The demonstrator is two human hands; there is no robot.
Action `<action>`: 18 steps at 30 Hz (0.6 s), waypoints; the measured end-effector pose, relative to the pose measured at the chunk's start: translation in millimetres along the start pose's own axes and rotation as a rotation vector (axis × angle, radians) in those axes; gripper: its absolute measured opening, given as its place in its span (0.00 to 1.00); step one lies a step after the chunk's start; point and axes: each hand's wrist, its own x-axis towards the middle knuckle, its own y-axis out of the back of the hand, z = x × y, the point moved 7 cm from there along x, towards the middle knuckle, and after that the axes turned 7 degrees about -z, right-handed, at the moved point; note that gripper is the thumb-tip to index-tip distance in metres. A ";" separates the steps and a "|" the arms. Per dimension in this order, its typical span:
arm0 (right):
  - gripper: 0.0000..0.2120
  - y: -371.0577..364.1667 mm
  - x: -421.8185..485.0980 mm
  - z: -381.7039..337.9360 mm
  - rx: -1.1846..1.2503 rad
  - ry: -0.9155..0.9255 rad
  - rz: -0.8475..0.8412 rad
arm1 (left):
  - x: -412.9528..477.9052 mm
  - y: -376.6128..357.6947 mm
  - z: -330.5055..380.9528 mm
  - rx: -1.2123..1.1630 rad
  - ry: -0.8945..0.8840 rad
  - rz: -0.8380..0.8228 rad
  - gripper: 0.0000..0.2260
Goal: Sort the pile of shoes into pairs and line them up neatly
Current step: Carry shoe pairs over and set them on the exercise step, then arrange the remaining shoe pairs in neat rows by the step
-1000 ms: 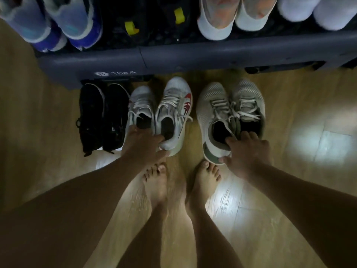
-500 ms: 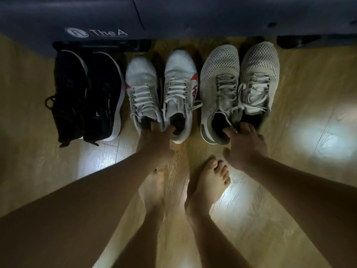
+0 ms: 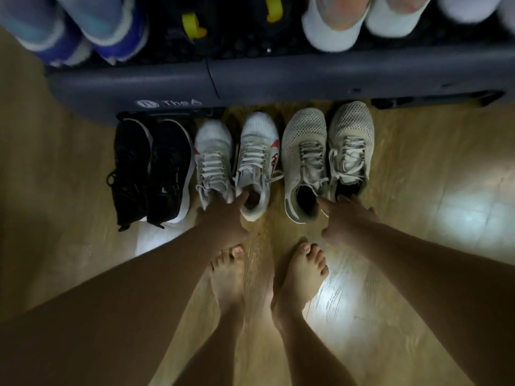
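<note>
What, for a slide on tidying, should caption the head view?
Left hand on white-red sneakers, right hand on mesh sneakers, black sneakers alongside, all paired before a rack.

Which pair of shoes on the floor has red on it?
The white sneakers in the middle: red marks on their sides. The black pair on the left and the beige mesh pair on the right show none.

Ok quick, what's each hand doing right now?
Left hand: on the heels of the white sneakers; grip cannot be told.
Right hand: open, fingers touching the heels of the beige sneakers.
</note>
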 end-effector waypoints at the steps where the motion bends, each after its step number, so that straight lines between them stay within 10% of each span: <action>1: 0.41 9.7 -19.3 -0.8 0.023 0.003 0.014 | -19.4 8.2 0.1 -0.038 0.002 -0.001 0.46; 18: 0.20 124.9 -524.5 20.6 0.551 0.058 0.652 | -478.4 245.6 96.4 -0.011 -0.407 0.463 0.36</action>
